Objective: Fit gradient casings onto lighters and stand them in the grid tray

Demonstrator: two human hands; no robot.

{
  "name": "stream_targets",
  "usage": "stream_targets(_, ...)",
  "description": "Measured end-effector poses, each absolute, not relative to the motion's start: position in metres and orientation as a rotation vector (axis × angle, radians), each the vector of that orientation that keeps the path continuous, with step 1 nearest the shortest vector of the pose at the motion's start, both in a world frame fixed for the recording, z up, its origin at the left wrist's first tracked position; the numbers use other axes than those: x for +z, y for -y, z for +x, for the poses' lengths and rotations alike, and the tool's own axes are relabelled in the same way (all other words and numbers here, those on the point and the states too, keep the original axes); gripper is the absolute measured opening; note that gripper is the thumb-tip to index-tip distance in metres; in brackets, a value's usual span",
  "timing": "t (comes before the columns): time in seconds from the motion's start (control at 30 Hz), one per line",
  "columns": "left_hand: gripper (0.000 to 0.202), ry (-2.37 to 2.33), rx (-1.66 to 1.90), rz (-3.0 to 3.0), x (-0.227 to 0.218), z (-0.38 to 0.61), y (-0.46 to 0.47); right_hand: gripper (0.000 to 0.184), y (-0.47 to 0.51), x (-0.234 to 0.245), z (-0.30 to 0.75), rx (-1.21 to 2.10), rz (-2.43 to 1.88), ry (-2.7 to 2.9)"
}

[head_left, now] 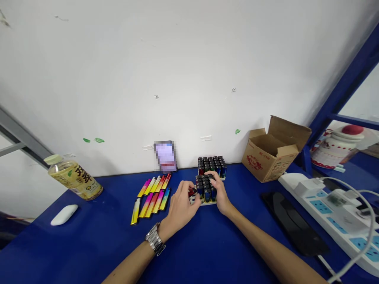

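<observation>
A small white tray (207,202) packed with black-capped lighters (205,185) stands on the blue table. My left hand (181,205), with a metal watch on the wrist, is curled at the tray's left side and pinches a red-bodied lighter (191,192). My right hand (218,190) rests on the tray's right side, fingers bent over the lighter tops. A second full tray of lighters (212,165) stands just behind, near the wall. Several colourful lighters (154,193) lie flat in two rows to the left.
A tea bottle (74,176) lies on its side at the far left, with a white mouse (64,214) in front of it. An open cardboard box (275,152), a black phone (294,227) and a white power strip (334,215) are on the right. A blurred card (166,156) leans on the wall.
</observation>
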State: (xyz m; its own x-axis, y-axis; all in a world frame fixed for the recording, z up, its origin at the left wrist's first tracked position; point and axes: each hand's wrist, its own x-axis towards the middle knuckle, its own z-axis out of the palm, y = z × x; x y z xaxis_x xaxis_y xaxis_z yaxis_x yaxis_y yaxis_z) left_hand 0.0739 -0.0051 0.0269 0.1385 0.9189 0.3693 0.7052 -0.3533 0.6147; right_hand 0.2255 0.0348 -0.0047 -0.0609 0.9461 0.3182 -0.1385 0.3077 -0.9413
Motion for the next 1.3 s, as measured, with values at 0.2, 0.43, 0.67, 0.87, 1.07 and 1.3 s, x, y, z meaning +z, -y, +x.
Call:
stream_targets(0.2,0.006,-1.463,1.187,1.991,0.029,0.078,-0.005,0.027,-0.035,-0.003,0.226,1.075,-0.84,1.319)
stream_targets(0.43,0.012,-1.622,0.974,1.967,0.034,0.075,-0.011,0.027,-0.035,-0.004,0.226,1.065,-0.848,1.333)
stream_targets(0.67,0.022,-1.517,1.23,1.914,0.035,0.073,-0.015,0.027,-0.035,-0.004,0.226,1.119,-0.824,1.32)
stream_targets(0.87,0.02,-1.514,0.967,2.01,0.041,0.065,-0.023,0.027,-0.034,-0.003,0.225,1.11,-0.832,1.304)
stream_targets(1.07,0.019,-1.535,0.765,2.088,0.034,0.071,-0.03,0.026,-0.033,-0.001,0.225,1.098,-0.841,1.308)
stream_targets(1.3,0.03,-1.329,0.828,2.063,0.032,0.067,-0.041,0.025,-0.033,-0.001,0.225,1.097,-0.853,1.322)
